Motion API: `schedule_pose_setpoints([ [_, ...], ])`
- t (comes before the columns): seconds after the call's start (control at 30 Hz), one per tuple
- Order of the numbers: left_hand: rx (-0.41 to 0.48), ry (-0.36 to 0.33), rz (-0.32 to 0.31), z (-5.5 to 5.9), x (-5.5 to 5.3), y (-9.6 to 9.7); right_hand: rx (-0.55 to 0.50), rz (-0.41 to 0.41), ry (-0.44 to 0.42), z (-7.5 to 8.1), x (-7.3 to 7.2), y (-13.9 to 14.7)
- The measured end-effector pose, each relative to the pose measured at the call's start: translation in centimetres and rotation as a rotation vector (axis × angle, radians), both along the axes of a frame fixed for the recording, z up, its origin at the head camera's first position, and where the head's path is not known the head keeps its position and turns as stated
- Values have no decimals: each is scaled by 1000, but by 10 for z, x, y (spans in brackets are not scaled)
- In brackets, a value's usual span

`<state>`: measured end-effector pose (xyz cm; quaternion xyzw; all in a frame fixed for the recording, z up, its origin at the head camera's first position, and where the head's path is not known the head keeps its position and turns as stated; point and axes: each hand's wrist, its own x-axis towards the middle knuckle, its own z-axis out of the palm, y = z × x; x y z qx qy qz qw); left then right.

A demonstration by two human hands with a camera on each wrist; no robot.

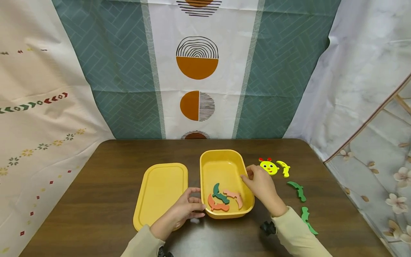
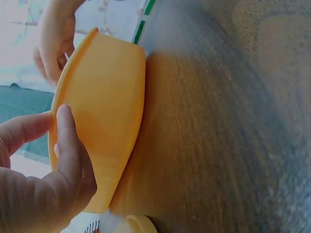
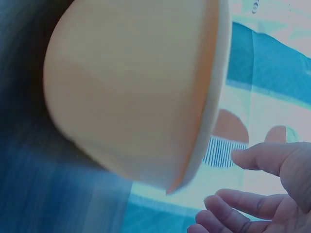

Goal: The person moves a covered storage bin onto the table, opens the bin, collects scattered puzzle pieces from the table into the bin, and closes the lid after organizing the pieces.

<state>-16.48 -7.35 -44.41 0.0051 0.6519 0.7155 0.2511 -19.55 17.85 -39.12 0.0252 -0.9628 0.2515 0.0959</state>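
A yellow plastic box (image 1: 221, 171) stands on the table with three flat curved pieces near its front end: one orange-red (image 1: 221, 207), one dark green (image 1: 221, 197) and one pink (image 1: 237, 199). My left hand (image 1: 179, 210) is at the box's left side. In the left wrist view, its thumb and a finger pinch the box wall (image 2: 107, 92) at the rim. My right hand (image 1: 261, 184) is by the right rim, fingers loosely bent. Seen from the right wrist, the thumb and fingers are spread beside the box wall (image 3: 131, 97), holding nothing.
A yellow lid (image 1: 162, 196) lies flat left of the box. To the right are a yellow smiling-face piece (image 1: 269, 167) with red tips, a small yellow curved piece (image 1: 285, 169) and two green pieces, one farther back (image 1: 299, 191), one nearer (image 1: 305, 217). Patterned cloths hang around the wooden table (image 1: 96, 200).
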Motion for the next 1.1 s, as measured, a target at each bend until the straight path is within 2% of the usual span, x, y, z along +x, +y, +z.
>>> schedule_pose_setpoints([
  [0.17, -1, -9, 6, 0, -1, 2, -3, -23, 6, 3, 0, 20],
  [0.4, -3, -2, 2, -1, -2, 1, 6, -47, 82, 0, -2, 45],
  [0.87, -4, -5, -2, -3, -3, 1, 63, -141, 10, -6, 6, 91],
  [1.1, -8, -9, -3, -3, -2, -1, 95, -184, -103, -9, 11, 110],
])
